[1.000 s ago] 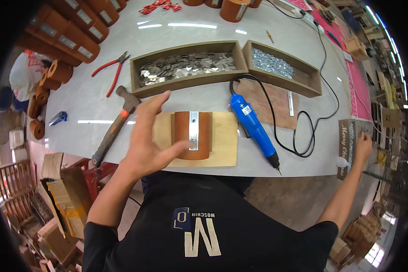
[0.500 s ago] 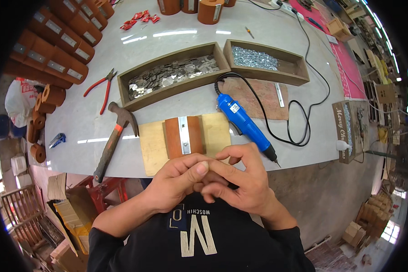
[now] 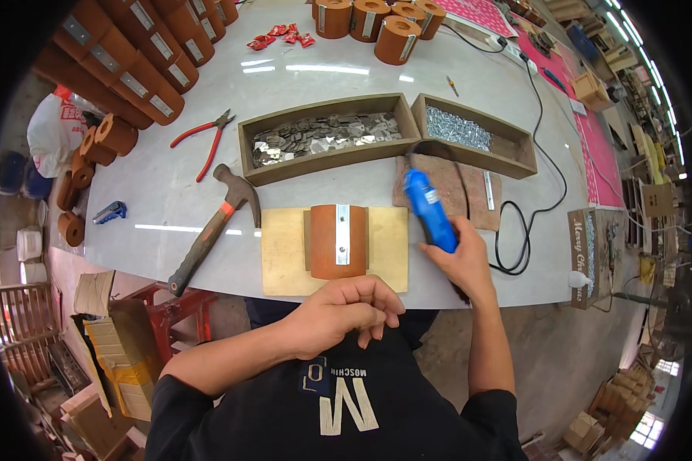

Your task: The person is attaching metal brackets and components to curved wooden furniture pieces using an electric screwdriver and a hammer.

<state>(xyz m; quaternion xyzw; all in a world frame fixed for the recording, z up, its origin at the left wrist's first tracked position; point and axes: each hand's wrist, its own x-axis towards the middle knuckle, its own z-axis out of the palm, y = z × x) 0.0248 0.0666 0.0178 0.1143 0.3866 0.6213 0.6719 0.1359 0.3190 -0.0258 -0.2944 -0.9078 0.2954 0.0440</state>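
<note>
My right hand is wrapped round a blue electric screwdriver, slightly blurred, its cable end pointing away from me and its bit end near the table's front edge. My left hand is in front of the table edge with its fingers curled in; whatever they hold, if anything, is hidden. Just beyond it, a reddish-brown curved piece rests on a pale wooden board. A silver metal strip with holes runs along its top; a dark spot shows at its near hole.
A hammer lies left of the board, with red-handled pliers beyond. Wooden trays hold flat metal pieces and screws. Reddish-brown cylinders are stacked far left. The black cable loops at right.
My hands have parted. The right one has moved right and taken hold of the electric screwdriver, lifting and turning it; the left stays near my chest. The whole view has shifted.
</note>
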